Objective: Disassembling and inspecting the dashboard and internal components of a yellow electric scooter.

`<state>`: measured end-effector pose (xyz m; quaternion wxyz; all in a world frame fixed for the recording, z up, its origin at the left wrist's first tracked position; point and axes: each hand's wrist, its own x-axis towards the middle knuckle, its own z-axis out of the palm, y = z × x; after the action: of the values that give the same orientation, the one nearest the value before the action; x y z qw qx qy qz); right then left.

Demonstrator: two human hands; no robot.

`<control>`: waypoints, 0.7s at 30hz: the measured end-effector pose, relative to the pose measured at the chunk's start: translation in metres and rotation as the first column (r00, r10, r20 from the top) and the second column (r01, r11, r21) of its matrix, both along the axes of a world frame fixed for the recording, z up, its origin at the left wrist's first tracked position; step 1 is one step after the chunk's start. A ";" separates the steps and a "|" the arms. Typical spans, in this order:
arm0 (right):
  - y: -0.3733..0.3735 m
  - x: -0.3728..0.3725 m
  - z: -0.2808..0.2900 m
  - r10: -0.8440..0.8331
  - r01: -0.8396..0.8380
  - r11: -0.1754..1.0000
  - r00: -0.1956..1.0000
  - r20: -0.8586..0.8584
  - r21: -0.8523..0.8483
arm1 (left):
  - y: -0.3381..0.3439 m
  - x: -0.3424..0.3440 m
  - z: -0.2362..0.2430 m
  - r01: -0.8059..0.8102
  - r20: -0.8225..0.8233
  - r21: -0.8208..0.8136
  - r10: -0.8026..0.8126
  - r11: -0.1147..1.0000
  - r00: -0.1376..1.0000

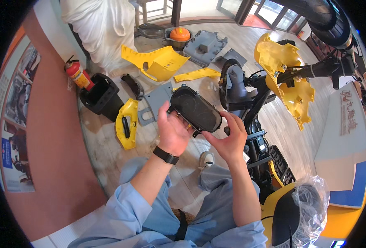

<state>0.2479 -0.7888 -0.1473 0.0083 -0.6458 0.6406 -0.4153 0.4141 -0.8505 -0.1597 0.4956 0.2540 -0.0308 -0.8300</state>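
Both hands hold a dark oval scooter instrument cluster, tilted, its glossy black face turned up and small mounting tabs along its rim. My left hand supports it from below, palm up, with most of the fingers hidden behind it. At its right end my right hand pinches the edge between thumb and fingers. Beyond it, to the right, stands the partly stripped scooter frame, with yellow front panels hanging by the steering column.
Loose yellow panels, a curved yellow cover and grey plastic parts lie on the floor. A fire extinguisher stands in a black bin at left. An open black tool case and a plastic-wrapped seat are at right.
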 end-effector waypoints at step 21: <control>0.013 -0.039 0.024 0.086 -0.092 0.995 0.986 0.144 0.036 | -0.028 0.035 -0.007 0.300 0.219 -0.083 -0.277 0.950 0.936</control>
<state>0.2087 -0.7756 -0.1235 0.0860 -0.6423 0.6175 -0.4458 0.4490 -0.8787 -0.1672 0.3763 0.3019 -0.1664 -0.8600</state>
